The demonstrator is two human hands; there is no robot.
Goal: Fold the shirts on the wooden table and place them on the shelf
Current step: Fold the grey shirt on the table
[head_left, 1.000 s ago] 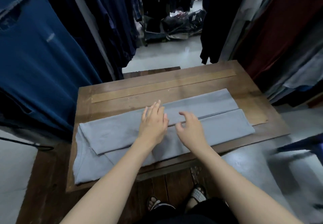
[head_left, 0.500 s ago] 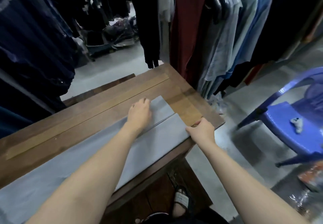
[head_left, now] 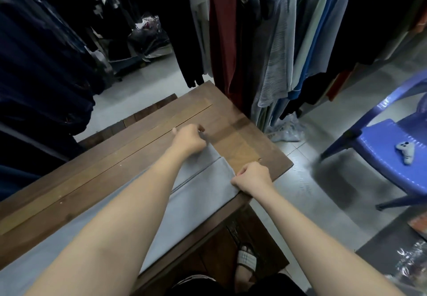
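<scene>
Wooden table (head_left: 265, 138) among racks of hanging clothes (head_left: 277, 41): our grey shirt (head_left: 203, 194) lies on it as a long folded strip.
Its long axis runs from 8 o'clock to 2 o'clock, the free end pointing to 2. Our left hand (head_left: 188, 140) curls its fingers on that end's far corner, and our right hand (head_left: 253, 177) pinches the near corner. A blue chair (head_left: 381, 147) stands at 3 o'clock.

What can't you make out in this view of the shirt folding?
Head view only.
- Shelf: out of frame.
- Shirt: its other end runs off the lower left edge, and the left forearm covers part.
- Left hand: its back hides whether the fingers grip the shirt's corner.
- Grey object on the chair: too small to identify.
</scene>
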